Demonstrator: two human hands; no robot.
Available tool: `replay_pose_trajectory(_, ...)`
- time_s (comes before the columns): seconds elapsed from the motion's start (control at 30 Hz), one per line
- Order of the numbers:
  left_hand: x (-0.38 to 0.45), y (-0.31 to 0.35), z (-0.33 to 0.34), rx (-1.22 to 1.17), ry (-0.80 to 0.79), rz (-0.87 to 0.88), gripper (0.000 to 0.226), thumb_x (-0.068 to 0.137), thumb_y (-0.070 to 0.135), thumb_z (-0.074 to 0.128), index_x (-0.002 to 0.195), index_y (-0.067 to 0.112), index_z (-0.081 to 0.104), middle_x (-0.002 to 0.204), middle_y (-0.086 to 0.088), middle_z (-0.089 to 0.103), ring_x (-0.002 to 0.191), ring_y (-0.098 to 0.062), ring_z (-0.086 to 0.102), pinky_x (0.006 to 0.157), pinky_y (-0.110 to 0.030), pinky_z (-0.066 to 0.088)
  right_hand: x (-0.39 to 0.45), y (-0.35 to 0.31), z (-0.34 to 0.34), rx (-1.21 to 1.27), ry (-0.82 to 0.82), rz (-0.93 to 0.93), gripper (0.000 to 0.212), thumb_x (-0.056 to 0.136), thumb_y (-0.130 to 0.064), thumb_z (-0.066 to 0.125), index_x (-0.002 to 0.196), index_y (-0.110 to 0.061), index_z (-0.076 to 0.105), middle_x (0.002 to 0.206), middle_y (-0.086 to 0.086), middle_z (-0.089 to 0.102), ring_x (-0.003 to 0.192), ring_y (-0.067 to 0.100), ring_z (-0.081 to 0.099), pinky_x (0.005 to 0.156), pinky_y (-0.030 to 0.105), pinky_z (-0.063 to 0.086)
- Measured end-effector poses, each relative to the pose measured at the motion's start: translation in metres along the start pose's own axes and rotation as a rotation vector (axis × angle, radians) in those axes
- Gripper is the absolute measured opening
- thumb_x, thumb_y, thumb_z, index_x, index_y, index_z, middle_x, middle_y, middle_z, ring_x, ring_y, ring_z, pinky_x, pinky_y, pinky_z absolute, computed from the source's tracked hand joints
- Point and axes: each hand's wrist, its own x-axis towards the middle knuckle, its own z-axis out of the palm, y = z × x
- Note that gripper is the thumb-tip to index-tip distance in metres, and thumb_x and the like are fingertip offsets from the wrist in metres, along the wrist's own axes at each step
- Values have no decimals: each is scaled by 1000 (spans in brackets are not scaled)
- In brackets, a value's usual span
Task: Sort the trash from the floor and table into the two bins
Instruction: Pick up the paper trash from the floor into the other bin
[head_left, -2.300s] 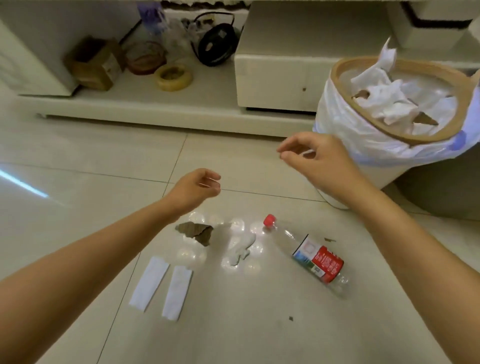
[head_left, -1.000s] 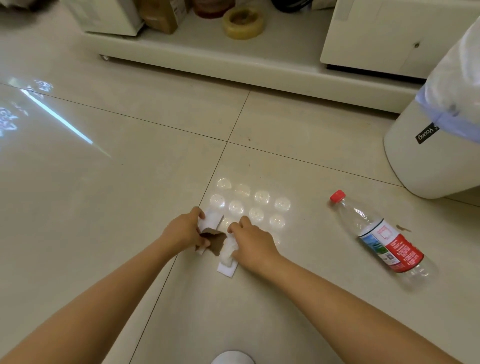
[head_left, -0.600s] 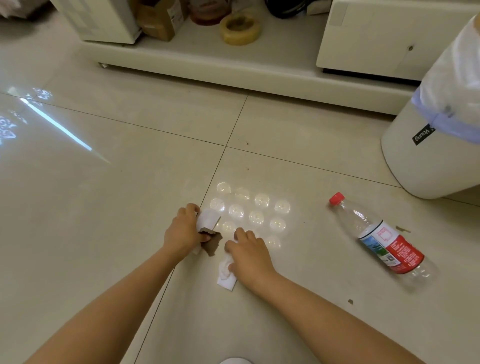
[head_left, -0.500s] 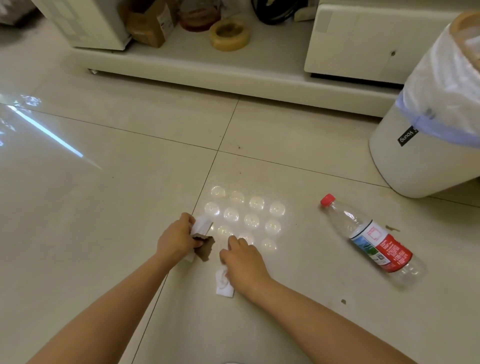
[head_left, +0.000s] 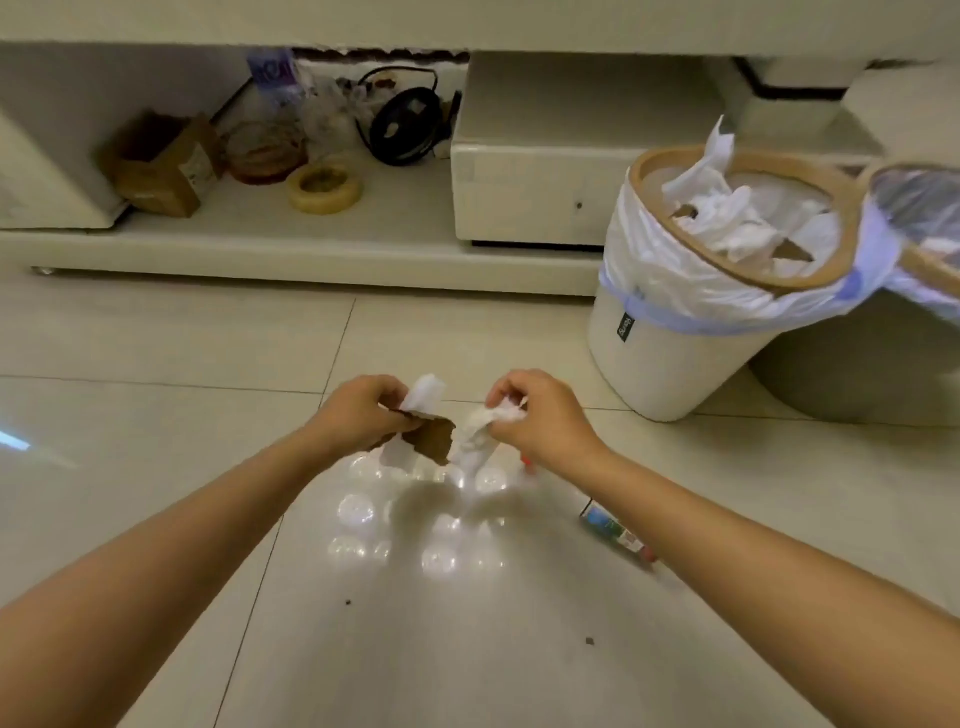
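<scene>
Both hands are lifted off the floor (head_left: 156, 519) with scraps gathered, so I judge the step to be carrying paper waste to the white bin (head_left: 670, 358): the left hand (head_left: 358, 413) has its grip pinched on a white paper strip (head_left: 426, 392) and a brown cardboard scrap (head_left: 431, 439), and the right hand (head_left: 540, 415) has its grip closed on crumpled tissue (head_left: 480, 431). The next move calls for swinging both loads right and up over the bin's wooden rim (head_left: 779, 283), then letting go. The tissue hangs long axis roughly vertical and the strip points up, while the plastic bottle (head_left: 615, 535), mostly hidden under the right forearm, lies on the floor slanting toward the lower right.
</scene>
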Motion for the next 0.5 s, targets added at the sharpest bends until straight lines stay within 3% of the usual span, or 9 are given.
replay_pose_trajectory(0.1,24,85,-4,-65,-12,172,14,85,17,68,99,14,66,86,-8,66,69,-18,56,58,-27,45,9,-13,-80,93,222,20,19,73,-11,75,86,-20,64,79,-9,53,71,9,51,62,18,44)
replay_pose_trajectory(0.17,36,143,-5,-144,26,269,12,85,16,68,97,15,68,76,-2,64,65,-14,54,57,-22,44,9,-22,-131,183,332,38,22,74,-7,74,91,-16,65,82,-6,55,75,11,56,69,27,52)
replay_pose_trajectory(0.23,45,198,-4,-248,57,356,12,84,15,69,97,14,69,72,0,62,62,-11,51,56,-17,43,6,-29,-177,269,394,74,25,76,-7,75,97,-16,65,88,-6,57,80,10,59,72,26,57)
replay_pose_trajectory(0.37,59,280,7,-388,71,460,16,83,20,71,98,17,69,88,-2,66,71,-10,54,58,-18,42,9,-30,-244,282,571,103,23,76,-9,75,89,-24,64,90,-5,61,86,14,60,64,24,52)
replay_pose_trajectory(0.43,68,305,18,-400,80,466,23,83,21,71,104,14,69,97,-3,67,78,-11,57,59,-18,41,14,-24,-263,274,665,144,22,75,-9,76,89,-21,64,94,-1,63,88,16,58,57,19,43)
replay_pose_trajectory(0.5,78,320,32,-374,82,454,36,82,21,72,116,13,64,107,-3,65,84,-11,59,59,-19,42,16,-16,-275,298,671,214,24,76,-10,76,94,-18,63,102,4,65,94,19,60,59,20,46)
